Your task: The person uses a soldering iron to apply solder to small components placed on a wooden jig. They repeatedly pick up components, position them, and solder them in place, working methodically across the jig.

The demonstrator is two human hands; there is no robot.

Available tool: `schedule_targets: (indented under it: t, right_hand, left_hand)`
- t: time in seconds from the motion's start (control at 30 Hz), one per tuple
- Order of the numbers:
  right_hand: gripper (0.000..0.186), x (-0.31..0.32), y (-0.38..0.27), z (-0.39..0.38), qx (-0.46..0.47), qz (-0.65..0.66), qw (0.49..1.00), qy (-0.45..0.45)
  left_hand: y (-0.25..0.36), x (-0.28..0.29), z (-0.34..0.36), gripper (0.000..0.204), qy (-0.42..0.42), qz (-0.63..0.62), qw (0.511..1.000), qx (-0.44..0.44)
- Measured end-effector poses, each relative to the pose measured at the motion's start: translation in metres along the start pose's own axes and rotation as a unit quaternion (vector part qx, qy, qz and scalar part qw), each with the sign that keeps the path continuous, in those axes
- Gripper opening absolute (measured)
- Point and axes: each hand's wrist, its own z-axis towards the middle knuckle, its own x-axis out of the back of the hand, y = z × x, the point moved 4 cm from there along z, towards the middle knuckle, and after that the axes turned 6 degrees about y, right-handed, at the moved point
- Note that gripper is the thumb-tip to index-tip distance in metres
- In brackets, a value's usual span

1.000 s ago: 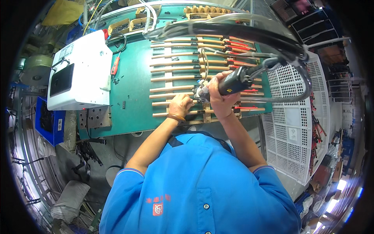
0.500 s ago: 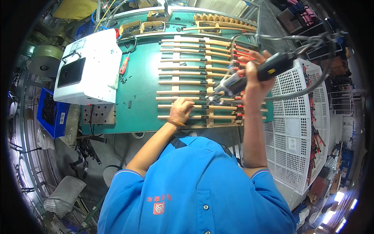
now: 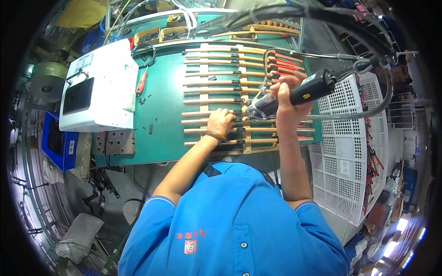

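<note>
My right hand point(image 3: 291, 102) is wrapped round a black power screwdriver point(image 3: 313, 87) with a metal front end, tilted down to the left. Its tip meets the row of black fittings point(image 3: 237, 100) on the tan rods point(image 3: 212, 101); the exact contact point is too small to make out. My left hand point(image 3: 221, 122) has its fingers curled down over one rod, right beside its black fitting and just left of the tip. Several such rods lie side by side across wooden slotted strips point(image 3: 204, 89), with red parts point(image 3: 287, 62) at their right ends.
A white machine point(image 3: 99, 87) stands at the left of the green table point(image 3: 161, 115), with a red-handled tool point(image 3: 142, 83) beside it. Small boxes point(image 3: 174, 34) of black parts sit at the back. Cables loop overhead at right, above a white plastic basket point(image 3: 338, 184).
Both hands have shifted to rods farther from me. The screwdriver has swung slightly left, and my left hand has come closer to its tip.
</note>
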Motion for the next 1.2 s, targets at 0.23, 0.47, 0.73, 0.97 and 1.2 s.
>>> schedule_targets:
  t: [0.23,0.47,0.73,0.97,1.2]
  right_hand:
    - [0.035,0.002,0.026,-0.009,-0.029,0.029,0.999,-0.008]
    - [0.041,-0.001,0.031,-0.018,-0.053,0.060,0.996,0.030]
    - [0.041,-0.002,0.038,-0.016,-0.041,0.049,0.998,-0.001]
    - [0.025,-0.007,0.032,-0.016,-0.020,0.019,0.999,0.016]
    - [0.044,-0.004,0.044,-0.024,-0.048,0.049,0.998,0.011]
  left_hand:
    - [0.005,0.006,0.000,0.021,0.015,-0.023,0.999,0.046]
    - [0.007,0.007,0.002,0.023,0.004,-0.022,0.999,0.041]
    - [0.006,0.008,0.003,0.022,0.001,-0.029,0.999,0.046]
    - [0.003,0.005,0.000,0.022,-0.009,-0.020,0.998,0.051]
    - [0.003,0.005,-0.001,0.022,-0.003,-0.026,0.998,0.050]
